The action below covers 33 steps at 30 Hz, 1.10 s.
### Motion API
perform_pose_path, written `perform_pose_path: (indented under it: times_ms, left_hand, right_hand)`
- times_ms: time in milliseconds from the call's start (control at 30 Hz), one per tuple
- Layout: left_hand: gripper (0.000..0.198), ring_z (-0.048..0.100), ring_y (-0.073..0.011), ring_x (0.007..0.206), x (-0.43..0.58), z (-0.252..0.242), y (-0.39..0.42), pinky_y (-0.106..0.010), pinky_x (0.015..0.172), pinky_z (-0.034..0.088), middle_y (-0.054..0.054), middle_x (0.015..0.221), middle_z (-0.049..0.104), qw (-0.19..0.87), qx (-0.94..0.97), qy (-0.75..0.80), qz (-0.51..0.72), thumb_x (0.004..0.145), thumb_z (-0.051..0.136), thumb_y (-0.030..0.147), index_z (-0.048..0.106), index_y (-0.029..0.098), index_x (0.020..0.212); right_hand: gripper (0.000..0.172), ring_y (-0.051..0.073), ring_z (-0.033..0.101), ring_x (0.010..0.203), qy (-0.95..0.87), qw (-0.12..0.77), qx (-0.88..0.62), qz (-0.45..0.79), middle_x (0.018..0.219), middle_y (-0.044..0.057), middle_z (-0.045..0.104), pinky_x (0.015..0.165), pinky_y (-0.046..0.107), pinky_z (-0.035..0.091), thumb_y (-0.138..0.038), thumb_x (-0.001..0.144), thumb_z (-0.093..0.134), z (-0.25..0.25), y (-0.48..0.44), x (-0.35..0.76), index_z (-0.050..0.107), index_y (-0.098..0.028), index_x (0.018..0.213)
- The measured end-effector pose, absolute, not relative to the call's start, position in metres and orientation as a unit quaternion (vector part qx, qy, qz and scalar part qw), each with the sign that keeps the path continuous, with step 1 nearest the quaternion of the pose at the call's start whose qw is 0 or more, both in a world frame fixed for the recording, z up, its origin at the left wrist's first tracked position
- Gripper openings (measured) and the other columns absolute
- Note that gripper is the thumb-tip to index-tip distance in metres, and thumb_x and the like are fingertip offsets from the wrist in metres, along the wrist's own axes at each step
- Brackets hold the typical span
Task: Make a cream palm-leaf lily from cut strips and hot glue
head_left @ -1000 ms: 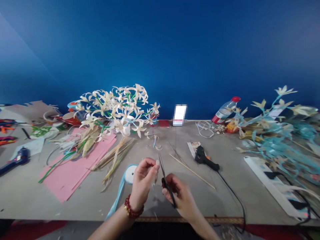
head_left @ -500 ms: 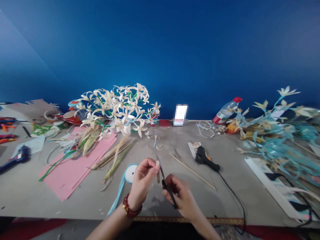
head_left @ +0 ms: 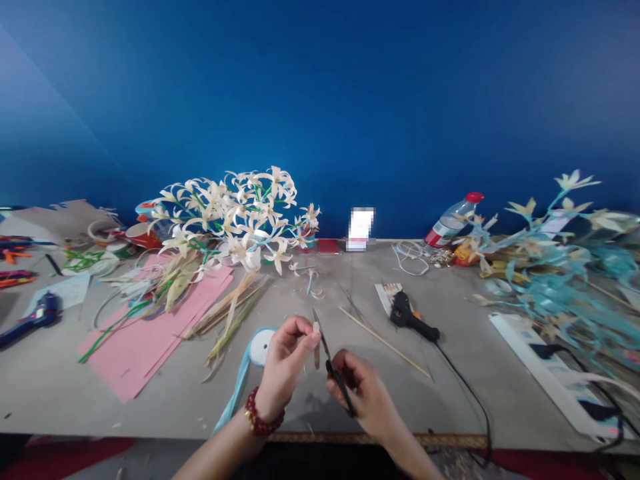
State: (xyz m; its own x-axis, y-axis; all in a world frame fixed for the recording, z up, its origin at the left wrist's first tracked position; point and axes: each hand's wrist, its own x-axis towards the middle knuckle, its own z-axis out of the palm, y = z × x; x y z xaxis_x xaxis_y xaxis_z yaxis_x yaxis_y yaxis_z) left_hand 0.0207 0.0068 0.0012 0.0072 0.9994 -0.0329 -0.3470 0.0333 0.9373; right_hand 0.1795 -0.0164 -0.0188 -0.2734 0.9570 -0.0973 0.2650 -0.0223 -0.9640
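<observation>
My left hand (head_left: pixel 283 367) wears a red bead bracelet and pinches a small pale leaf strip (head_left: pixel 316 345) between thumb and fingertips, just above the table's front edge. My right hand (head_left: pixel 365 393) is closed round the black handles of a pair of scissors (head_left: pixel 331 363). Their blades point up and lie against the strip. A roll of light blue ribbon (head_left: pixel 260 347) lies just left of my left hand, its tail running toward me.
A bunch of cream leaf flowers (head_left: pixel 235 217) lies on pink paper (head_left: pixel 145 340) at back left. A black glue gun (head_left: pixel 411 318) with its cord and a thin stick (head_left: pixel 385 343) lie to the right. Blue-stemmed flowers (head_left: pixel 555 267), a power strip (head_left: pixel 550 370) and a bottle (head_left: pixel 450 223) fill the right.
The scissors' blades have tilted a little left toward the strip in my left hand. Both hands otherwise stay where they were.
</observation>
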Motion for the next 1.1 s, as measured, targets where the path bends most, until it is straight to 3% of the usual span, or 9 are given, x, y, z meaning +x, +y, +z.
perform_pose_path:
  times_ms: [467,1100]
  left_hand:
    - [0.022,0.048,-0.0095,0.057,0.022,0.001,0.007,-0.021,0.057,0.041,0.003,0.068,0.051,0.586,0.399,0.418,0.568,0.082,0.07,0.034,0.056,0.018,0.076]
    - [0.022,0.046,-0.0094,0.058,0.02,0.001,0.008,-0.021,0.056,0.039,0.003,0.067,0.052,0.591,0.397,0.419,0.564,0.08,0.071,0.033,0.058,0.017,0.074]
  right_hand:
    - [0.029,0.012,0.037,0.056,-0.613,0.334,-0.5,0.512,0.06,-0.005,0.044,0.052,0.022,0.031,-0.045,0.079,0.061,-0.017,-0.016,0.18,0.045,-0.022,0.07]
    - [0.043,0.01,0.031,0.053,-0.605,0.355,-0.51,0.498,0.057,-0.007,0.034,0.049,0.022,0.028,-0.056,0.079,0.062,-0.027,-0.012,0.185,0.039,-0.022,0.066]
